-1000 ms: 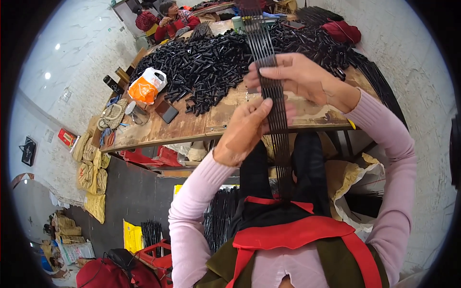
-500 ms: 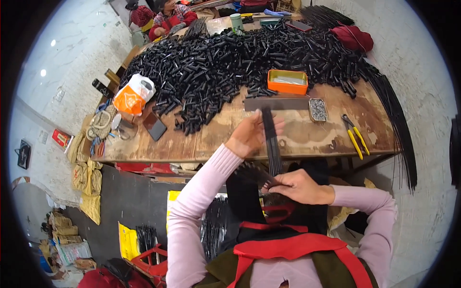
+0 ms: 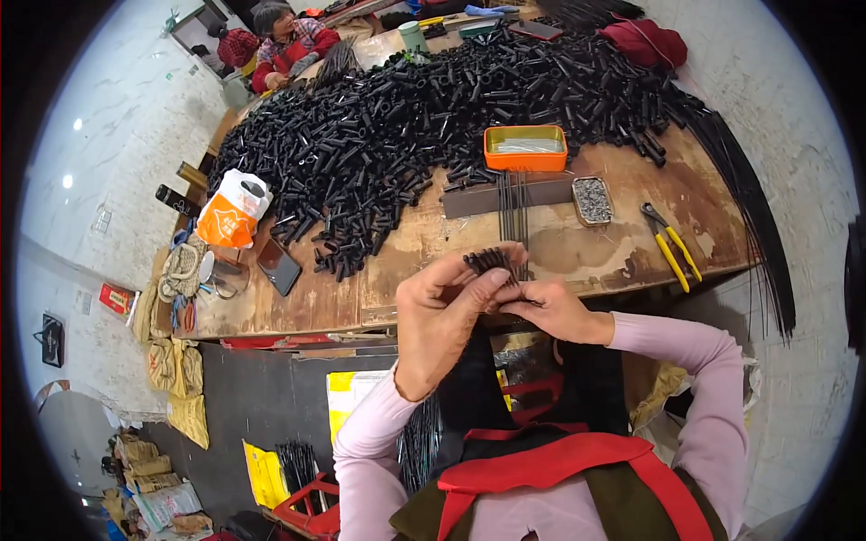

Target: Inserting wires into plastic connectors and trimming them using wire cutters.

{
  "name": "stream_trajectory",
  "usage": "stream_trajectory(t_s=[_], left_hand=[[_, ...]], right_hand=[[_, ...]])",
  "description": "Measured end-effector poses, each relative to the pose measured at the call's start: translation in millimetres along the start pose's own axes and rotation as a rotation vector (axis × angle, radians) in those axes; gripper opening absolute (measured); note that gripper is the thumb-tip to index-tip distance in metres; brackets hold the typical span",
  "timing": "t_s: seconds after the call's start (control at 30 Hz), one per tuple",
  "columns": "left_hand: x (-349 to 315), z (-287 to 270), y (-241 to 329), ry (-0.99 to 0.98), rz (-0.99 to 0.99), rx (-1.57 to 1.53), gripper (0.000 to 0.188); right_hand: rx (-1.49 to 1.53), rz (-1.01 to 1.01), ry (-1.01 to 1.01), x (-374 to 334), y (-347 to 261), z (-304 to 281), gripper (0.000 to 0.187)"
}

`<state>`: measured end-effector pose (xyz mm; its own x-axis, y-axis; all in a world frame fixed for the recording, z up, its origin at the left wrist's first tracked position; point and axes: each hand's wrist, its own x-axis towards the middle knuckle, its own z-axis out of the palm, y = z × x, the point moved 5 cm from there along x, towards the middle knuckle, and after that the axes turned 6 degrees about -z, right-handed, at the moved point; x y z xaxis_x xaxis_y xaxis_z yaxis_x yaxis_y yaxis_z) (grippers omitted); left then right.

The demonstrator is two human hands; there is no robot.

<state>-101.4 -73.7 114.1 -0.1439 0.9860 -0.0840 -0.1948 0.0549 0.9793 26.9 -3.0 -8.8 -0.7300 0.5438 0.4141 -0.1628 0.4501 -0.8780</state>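
Pinching thin black rods (image 3: 487, 261) between them, left fingers (image 3: 479, 290) and right fingers (image 3: 541, 292) sit closed.

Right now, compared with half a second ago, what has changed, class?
The right hand moved forward and the left hand drew back, so they now meet, both still holding black rods. The orange tin, pliers and bag stay put on the table.

Left fingers (image 3: 448, 271) partly hidden behind black rods (image 3: 487, 260), exact contact there too small to tell
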Motion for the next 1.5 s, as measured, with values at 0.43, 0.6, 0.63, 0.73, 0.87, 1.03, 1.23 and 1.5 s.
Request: stream_trajectory(t_s=[0.43, 0.6, 0.63, 0.73, 0.87, 1.03, 1.23, 1.5], left_hand=[[-8.6, 10.1, -15.2, -0.022, 0.172, 0.023, 0.026], [-5.5, 14.5, -16.1, -0.082, 0.118, 0.127, 0.024], [-6.5, 14.3, -16.7, -0.106, 0.117, 0.083, 0.025], [-9.9, 12.6, -15.9, -0.147, 0.143, 0.035, 0.029], [-10.2, 18.1, -13.8, -0.271, 0.12, -0.02, 0.041], [-12.9, 21.9, -13.4, -0.257, 0.162, -0.101, 0.051], [-10.4, 18.9, -15.0, -0.268, 0.184, -0.089, 0.044], [-2.9, 16.3, -1.4, -0.115, 0.133, -0.097, 0.035]], right_hand=[[-0.131, -0.025, -0.043, -14.0, 4.7, -2.0, 0.022], [-0.236, -0.173, -0.118, -2.5, -30.6, -39.0, 0.033], [-0.175, -0.129, -0.116, 12.1, -29.4, -52.2, 0.028], [-0.639, -0.317, -0.158, 78.4, -16.4, -102.7, 0.02], [-0.975, -0.038, -0.072, 161.6, 52.6, -169.3, 0.018], [-1.282, 0.043, -0.181, 183.5, 101.9, -167.6, 0.016], [-1.033, 0.19, -0.13, 184.4, 88.6, -182.0, 0.018], [-0.784, -0.278, 0.005, 107.0, -93.1, -123.5, 0.019]])
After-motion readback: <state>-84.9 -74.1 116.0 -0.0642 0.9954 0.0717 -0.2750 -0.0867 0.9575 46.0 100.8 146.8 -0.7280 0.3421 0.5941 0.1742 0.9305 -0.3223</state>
